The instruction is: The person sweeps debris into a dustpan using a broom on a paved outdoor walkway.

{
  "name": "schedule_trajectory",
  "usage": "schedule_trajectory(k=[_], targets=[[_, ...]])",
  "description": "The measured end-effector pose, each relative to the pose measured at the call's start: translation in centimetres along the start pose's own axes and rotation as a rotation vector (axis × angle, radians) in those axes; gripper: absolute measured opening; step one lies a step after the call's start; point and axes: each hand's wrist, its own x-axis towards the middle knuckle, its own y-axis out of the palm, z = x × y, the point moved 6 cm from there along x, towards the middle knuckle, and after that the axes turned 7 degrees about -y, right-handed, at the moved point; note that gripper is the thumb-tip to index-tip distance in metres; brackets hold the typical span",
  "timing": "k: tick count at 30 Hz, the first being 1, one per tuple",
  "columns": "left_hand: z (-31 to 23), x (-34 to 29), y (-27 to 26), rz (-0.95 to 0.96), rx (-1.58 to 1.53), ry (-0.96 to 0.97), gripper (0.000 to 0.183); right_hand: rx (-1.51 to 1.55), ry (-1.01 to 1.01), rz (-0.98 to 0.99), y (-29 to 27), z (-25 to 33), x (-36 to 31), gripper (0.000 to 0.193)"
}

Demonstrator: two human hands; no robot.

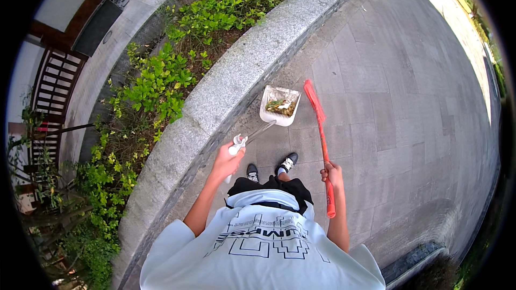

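Standing on grey paving [398, 107] beside a curved stone curb [215, 99] and green shrubs [161, 78], we reach forward, left hand [223, 162] gripping a white dustpan [283, 120] near that curb, right hand [332, 173] held wide, clenched around a red broom [323, 142].

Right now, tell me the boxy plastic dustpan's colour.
The boxy plastic dustpan is white, clearest in the head view.

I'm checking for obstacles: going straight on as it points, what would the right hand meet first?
Past its grip, the right hand would likely meet the red broom's head, though depth is unclear.
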Motion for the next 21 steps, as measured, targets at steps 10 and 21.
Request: schedule_trajectory(k=[10, 21], targets=[[-4.0, -7.3, -4.7, -0.361, -0.591, 0.13, 0.027, -0.015, -0.02, 0.058, 0.7, 10.2, 5.8, 0.015], [-7.6, -1.9, -13.3, -0.388, -0.855, 0.31, 0.025, 0.225, 0.117, 0.3, 14.3, 18.7, 1.9, 0.008]])
